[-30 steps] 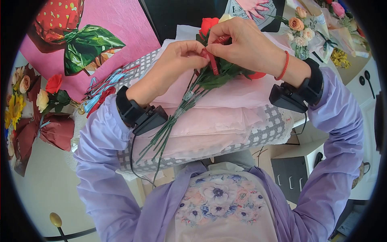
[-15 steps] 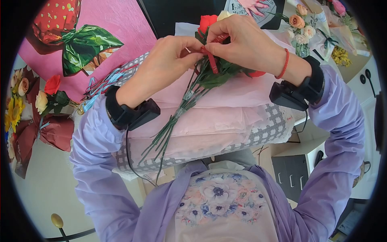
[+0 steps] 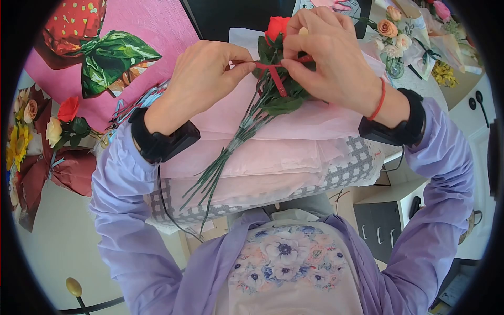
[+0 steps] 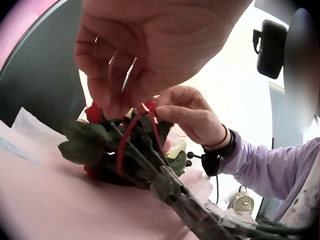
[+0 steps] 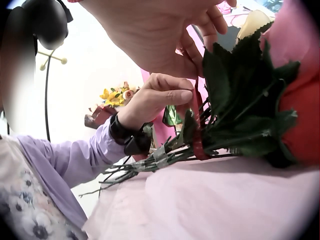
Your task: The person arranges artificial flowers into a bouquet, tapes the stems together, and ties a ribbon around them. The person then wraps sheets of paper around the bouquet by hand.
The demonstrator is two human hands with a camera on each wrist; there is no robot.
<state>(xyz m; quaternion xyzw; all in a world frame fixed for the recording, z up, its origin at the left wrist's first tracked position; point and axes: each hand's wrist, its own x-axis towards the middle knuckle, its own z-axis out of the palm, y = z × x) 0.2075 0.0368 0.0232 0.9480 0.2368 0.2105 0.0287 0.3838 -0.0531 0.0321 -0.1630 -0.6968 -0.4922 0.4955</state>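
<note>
A bunch of flowers lies slantwise, its green stems [image 3: 231, 149] pointing toward the person. A red rose [image 3: 276, 26] and green leaves [image 3: 283, 106] form its far end. Round the stems just below the leaves goes a red ribbon [image 3: 278, 83], crossed at the front with a tail hanging down. My left hand [image 3: 205, 79] pinches one ribbon end between thumb and forefinger. On the other side my right hand [image 3: 331, 60] pinches the other part, and the ribbon stretches between them. Clear tape [image 4: 165, 185] binds the stems lower down in the left wrist view.
Pink wrapping sheets [image 3: 257, 163] lie stacked under the flowers on a grey-and-white patterned cloth [image 3: 354, 163]. Loose ribbons [image 3: 139, 105] lie at the left beside a pink picture [image 3: 157, 26]. Wrapped bouquets stand left and far right, near a small glass vase [image 3: 392, 67].
Both hands have drawn apart, the left one leftward and the right one slightly rightward. The crossed ribbon now shows as a straight line between their fingertips.
</note>
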